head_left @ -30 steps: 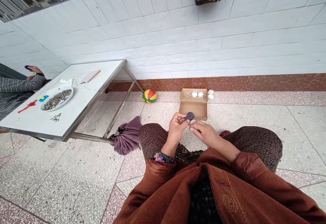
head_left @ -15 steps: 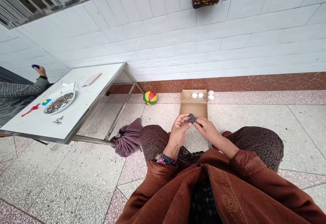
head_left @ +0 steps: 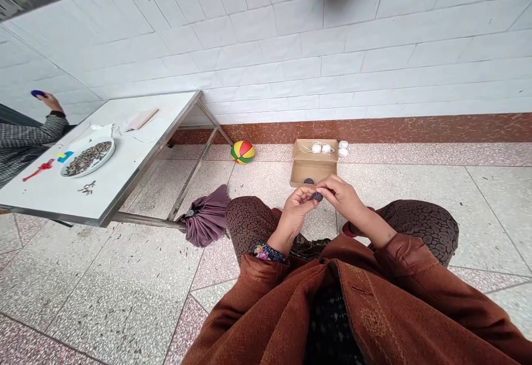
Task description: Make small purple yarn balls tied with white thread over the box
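I sit with my knees apart, both hands raised in front of them. My left hand (head_left: pixel 296 210) and my right hand (head_left: pixel 341 194) pinch a small dark purple crocheted piece (head_left: pixel 317 196) between their fingertips. Just beyond them an open cardboard box (head_left: pixel 313 170) stands on the floor. A second small dark piece (head_left: pixel 308 181) lies inside it. White yarn balls (head_left: pixel 321 147) rest on its back flap.
A white metal table (head_left: pixel 124 160) at the left carries a plate of sunflower seeds (head_left: pixel 86 158), a red item and a cloth. Another person's sleeve (head_left: pixel 25 140) reaches over its far side. A folded purple umbrella (head_left: pixel 208 218) and a coloured ball (head_left: pixel 243 152) lie on the tiled floor.
My hands have drawn together around the dark piece and shifted a little towards the box. The view has tilted slightly, and the other person's hand has moved.
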Tool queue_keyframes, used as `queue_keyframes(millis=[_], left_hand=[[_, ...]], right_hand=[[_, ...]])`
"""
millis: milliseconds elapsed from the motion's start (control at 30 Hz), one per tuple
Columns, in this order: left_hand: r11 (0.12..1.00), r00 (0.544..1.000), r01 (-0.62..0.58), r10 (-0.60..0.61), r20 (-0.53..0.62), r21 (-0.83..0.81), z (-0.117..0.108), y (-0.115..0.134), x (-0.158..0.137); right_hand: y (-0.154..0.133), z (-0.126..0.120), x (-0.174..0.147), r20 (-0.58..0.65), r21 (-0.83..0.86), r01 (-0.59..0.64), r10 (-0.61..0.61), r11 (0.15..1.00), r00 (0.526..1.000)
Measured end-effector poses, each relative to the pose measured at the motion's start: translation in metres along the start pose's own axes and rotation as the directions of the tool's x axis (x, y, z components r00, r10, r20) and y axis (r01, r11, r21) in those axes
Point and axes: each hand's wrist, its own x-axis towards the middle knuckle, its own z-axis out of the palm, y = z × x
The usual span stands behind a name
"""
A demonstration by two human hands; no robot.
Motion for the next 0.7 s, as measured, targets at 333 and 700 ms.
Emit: queue_keyframes(millis=[333,700], left_hand=[[0.997,0.997,-0.065,0.067,-0.044,0.045,0.005,-0.004,-0.002],[0.991,0.999,-0.031,0.029,0.018,0.131,0.006,-0.004,-0.007]], right_hand=[[-0.002,0.012,-0.009,-0.021,0.31,-0.333,0.356,0.891,0.934],[0.002,0.008,-0.011,-0.01,0.301,-0.326,0.345,0.896,0.939]])
